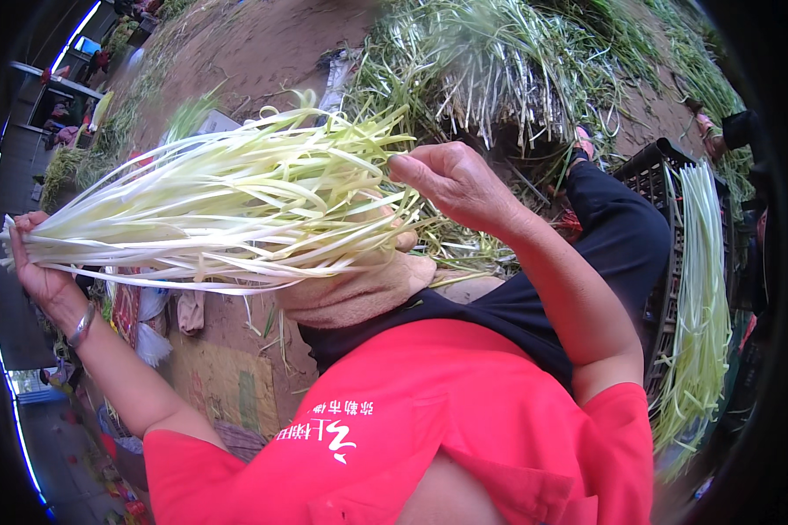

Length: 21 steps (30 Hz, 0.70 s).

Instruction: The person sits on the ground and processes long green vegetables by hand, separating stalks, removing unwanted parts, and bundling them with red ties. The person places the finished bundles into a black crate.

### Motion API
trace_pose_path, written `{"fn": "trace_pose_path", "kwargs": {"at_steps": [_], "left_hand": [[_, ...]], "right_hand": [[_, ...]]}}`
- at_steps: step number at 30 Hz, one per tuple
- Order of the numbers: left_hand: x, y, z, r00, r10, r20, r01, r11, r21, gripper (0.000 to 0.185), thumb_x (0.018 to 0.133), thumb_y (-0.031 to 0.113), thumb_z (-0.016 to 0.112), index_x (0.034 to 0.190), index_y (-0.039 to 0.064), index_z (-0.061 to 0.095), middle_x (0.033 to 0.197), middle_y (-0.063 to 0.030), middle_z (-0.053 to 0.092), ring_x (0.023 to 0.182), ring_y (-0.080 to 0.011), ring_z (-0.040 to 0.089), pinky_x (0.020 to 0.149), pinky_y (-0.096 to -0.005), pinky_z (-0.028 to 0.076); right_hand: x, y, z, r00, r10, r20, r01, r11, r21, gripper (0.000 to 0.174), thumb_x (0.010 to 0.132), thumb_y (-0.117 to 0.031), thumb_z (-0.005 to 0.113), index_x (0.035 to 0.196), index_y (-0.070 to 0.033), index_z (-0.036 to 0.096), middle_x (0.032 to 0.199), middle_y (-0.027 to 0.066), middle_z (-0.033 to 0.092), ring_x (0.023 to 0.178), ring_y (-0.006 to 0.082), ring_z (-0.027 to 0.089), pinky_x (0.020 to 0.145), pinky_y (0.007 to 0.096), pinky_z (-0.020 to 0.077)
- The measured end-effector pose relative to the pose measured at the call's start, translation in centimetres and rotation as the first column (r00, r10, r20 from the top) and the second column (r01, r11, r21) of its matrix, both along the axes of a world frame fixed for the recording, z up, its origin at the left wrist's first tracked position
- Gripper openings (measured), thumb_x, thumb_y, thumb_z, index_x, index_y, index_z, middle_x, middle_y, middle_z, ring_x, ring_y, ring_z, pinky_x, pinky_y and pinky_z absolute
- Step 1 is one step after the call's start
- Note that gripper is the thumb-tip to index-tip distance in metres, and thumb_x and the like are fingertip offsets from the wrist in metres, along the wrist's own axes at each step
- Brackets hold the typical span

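A large bunch of pale yellow-white chives (pixel 223 203) stretches across the view above a tan towel (pixel 354 295) on my lap. My left hand (pixel 43 266) grips its white stem ends at the far left. At the loose leaf tips on the other side is my right hand (pixel 456 184), thumb and fingertips drawn together; whether a leaf is pinched between them cannot be made out. Another bundle of pale chives (pixel 696 295) lies on a black plastic crate (pixel 666 167) at the right.
A big heap of green-leaved chives (pixel 499 72) lies on the dirt floor ahead. Loose leaves are scattered near my legs. A flattened cardboard sheet (pixel 223 380) and a crumpled cloth (pixel 191 312) lie at the left. Part of another person's foot (pixel 709 134) shows at the upper right.
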<state>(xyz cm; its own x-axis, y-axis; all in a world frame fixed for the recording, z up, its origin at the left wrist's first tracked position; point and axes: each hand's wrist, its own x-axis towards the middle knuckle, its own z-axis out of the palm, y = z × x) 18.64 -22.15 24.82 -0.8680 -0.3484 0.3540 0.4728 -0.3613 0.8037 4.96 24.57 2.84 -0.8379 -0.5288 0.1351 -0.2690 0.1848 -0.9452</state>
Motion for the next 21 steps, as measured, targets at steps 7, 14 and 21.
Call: {"fn": "trace_pose_path", "kwargs": {"at_steps": [7, 14, 21], "left_hand": [[0.1, -1.2, 0.0, 0.999, 0.036, 0.018, -0.035, 0.999, -0.02, 0.01, 0.086, 0.009, 0.049, 0.085, -0.001, 0.052, 0.081, -0.008, 0.052, 0.088, -0.0204, 0.049, 0.086, -0.0332, 0.04], [0.4, -3.8, -0.9, 0.994, 0.101, 0.048, -0.103, 0.994, 0.029, 0.012, 0.086, 0.011, 0.05, 0.087, -0.001, 0.054, 0.083, -0.0083, 0.056, 0.09, -0.0213, 0.05, 0.089, -0.034, 0.04], [0.7, -3.5, -0.7, 0.996, -0.073, 0.042, 0.073, 0.997, 0.007, 0.012, 0.086, 0.009, 0.049, 0.086, -0.001, 0.055, 0.083, -0.0088, 0.057, 0.091, -0.0216, 0.05, 0.089, -0.0344, 0.04]], "right_hand": [[-0.7, -2.6, -1.9, 0.996, 0.056, 0.074, -0.059, 0.997, 0.046, 0.032, 0.08, -0.03, 0.052, 0.077, 0.0, 0.063, 0.063, 0.015, 0.058, 0.06, 0.0271, 0.057, 0.061, 0.0362, 0.045], [-2.4, -1.2, -4.7, 0.97, -0.04, 0.241, 0.076, 0.987, -0.14, 0.017, 0.085, -0.014, 0.052, 0.089, 0.0, 0.061, 0.07, 0.0015, 0.057, 0.061, 0.0072, 0.049, 0.056, 0.0227, 0.0407], [-3.4, 0.7, -6.8, 0.879, -0.312, 0.36, 0.365, 0.927, -0.087, 0.028, 0.08, -0.018, 0.059, 0.102, 0.0, 0.058, 0.064, -0.0009, 0.053, 0.058, 0.0068, 0.047, 0.055, 0.022, 0.0415]]}}
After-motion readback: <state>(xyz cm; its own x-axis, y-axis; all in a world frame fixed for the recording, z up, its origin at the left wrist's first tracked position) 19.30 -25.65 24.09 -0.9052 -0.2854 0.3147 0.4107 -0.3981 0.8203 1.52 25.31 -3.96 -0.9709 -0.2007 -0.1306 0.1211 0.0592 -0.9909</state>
